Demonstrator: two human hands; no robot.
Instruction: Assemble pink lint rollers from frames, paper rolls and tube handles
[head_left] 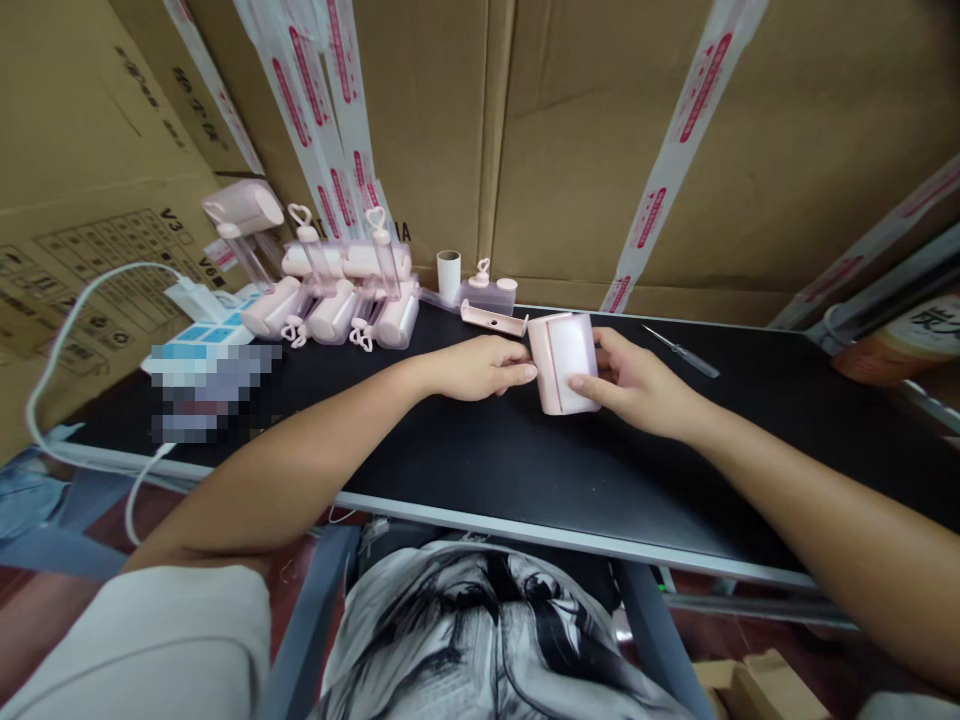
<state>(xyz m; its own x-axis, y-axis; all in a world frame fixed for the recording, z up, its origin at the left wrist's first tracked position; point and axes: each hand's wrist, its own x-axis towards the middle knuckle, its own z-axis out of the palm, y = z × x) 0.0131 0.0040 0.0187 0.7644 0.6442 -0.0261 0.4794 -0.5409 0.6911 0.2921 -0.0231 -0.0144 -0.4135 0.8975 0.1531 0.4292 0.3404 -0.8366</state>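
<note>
A pale pink plastic case is held upright over the black table by my right hand, thumb on its front and fingers behind its right side. Close to the left side of the case is my left hand, its thumb and fingers drawn together at the case's edge; whatever they may grip is too small to make out. Just behind the hands lies a long pink bracket with a dark hole. Behind that stand a clear and pink part with a heart-shaped loop and a white cylinder.
Several pink items with heart loops are piled at the back left, near a white and blue power strip with a cable. A screwdriver lies to the right. Cardboard boxes rise behind the table. An orange-labelled bottle is far right.
</note>
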